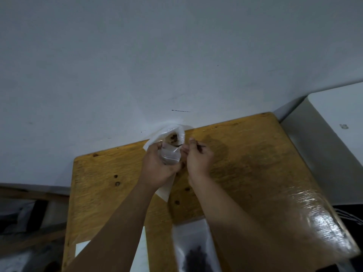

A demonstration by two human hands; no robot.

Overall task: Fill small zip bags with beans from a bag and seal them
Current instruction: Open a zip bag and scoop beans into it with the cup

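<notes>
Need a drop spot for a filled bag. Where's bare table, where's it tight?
Widest bare patch: table right of the right hand, up to the white cabinet. Smaller: left of the left hand, to the table edge. Crowded: far middle, hands with small zip bag and thin dark tool by the bean bag; near edge, filled bag and white sheets.

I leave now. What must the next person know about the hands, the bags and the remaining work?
Left hand grips a small zip bag at the far edge of the table. Right hand pinches a thin dark tool, tip toward the bags. The bean bag gapes open behind. One filled bag lies at the near edge; seal unclear. To do: fill and seal the held bag.
</notes>
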